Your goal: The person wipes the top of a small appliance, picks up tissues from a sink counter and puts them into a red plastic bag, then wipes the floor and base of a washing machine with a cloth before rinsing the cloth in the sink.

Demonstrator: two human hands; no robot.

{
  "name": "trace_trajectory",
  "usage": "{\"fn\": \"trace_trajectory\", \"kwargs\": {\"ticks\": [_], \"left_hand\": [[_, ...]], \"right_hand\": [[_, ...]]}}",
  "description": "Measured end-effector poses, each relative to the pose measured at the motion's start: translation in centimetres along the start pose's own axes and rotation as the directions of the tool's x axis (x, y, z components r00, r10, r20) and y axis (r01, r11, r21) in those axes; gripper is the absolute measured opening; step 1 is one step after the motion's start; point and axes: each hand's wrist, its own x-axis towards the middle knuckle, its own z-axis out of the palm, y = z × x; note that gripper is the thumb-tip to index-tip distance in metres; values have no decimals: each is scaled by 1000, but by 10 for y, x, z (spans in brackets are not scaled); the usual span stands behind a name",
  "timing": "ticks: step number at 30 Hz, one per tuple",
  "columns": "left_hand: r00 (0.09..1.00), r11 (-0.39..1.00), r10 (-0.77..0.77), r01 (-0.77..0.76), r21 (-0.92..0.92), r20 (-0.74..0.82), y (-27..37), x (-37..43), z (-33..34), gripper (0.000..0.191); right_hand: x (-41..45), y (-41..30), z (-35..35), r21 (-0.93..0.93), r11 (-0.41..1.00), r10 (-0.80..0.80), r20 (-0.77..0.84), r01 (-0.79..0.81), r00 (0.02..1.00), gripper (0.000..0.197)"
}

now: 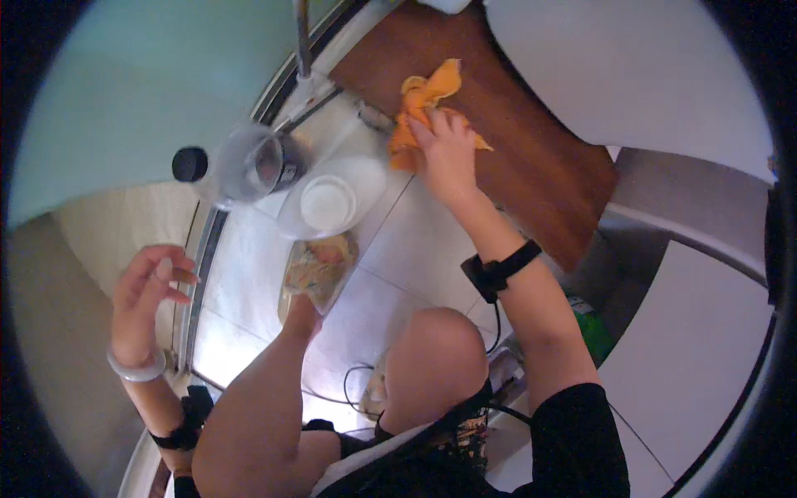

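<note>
My right hand [449,155] is closed over a crumpled orange cloth [436,93] and presses it against the left edge of a brown wood-grain surface [535,162]. A black strap with a cable circles that wrist. My left hand [152,280] is raised at the left with its fingers loosely bent and apart, and nothing shows in it. Beyond it stands a clear plastic bottle [243,165] with a black cap [190,164]. Beside the bottle is a translucent white plastic container [364,180] with a round white end, partly blurred.
Light floor tiles [405,249] lie below, with my slippered foot [317,267] on them. A metal pole [302,37] rises behind the bottle. White panels [629,68] flank the right side. A thin black cable [348,380] loops near my feet. A green item [588,330] sits beside my right arm.
</note>
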Motion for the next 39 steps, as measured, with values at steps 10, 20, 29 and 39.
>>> {"fn": "trace_trajectory", "kwargs": {"ticks": [10, 20, 29, 39], "left_hand": [[986, 994, 82, -90, 57, 142, 29, -2, 22, 23], [963, 993, 40, -67, 93, 266, 47, 5, 27, 17], [953, 997, 73, -81, 14, 294, 49, 8, 26, 16], [961, 988, 152, -152, -17, 233, 51, -5, 20, 20]], "right_hand": [[2, 93, 24, 110, 989, 115, -151, -98, 982, 28], [-108, 292, -46, -325, 353, 931, 33, -877, 363, 34], [-47, 147, 4, -256, 719, 680, 67, -646, 731, 44], [15, -10, 19, 737, 535, 300, 292, -414, 908, 46]]}}
